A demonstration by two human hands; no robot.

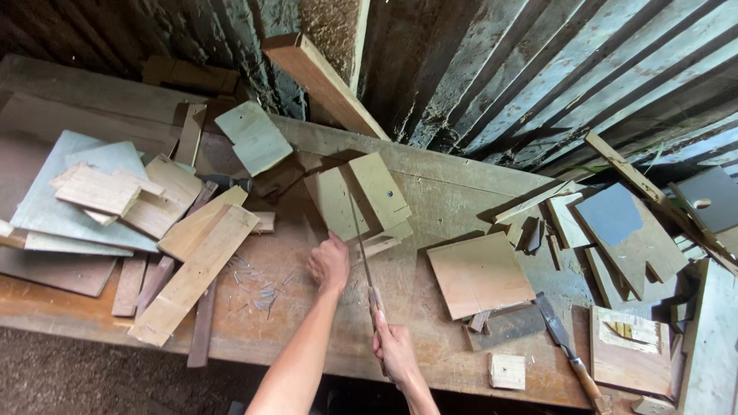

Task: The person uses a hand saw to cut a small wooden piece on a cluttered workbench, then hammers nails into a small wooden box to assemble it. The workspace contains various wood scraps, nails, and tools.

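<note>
Rusty corrugated metal wall point(538, 69) behind worn wooden workbench point(430, 192), daylit.

1. Two hands are showing: the left hand point(329, 263) and the right hand point(393, 347).
2. One saw point(361, 244) is sitting in the right hand.
3. One chisel point(567, 350) is lying on the workbench point(430, 361).
4. One small wooden block point(506, 371) is sitting near the front edge.
5. A bunch of nails point(257, 288) is lying loose, too small to count.
6. Boards are piling up everywhere, honestly too many to count.

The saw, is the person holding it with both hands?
No, only the right hand grips the saw by its handle, while the left hand rests on the workbench beside the blade.
</note>
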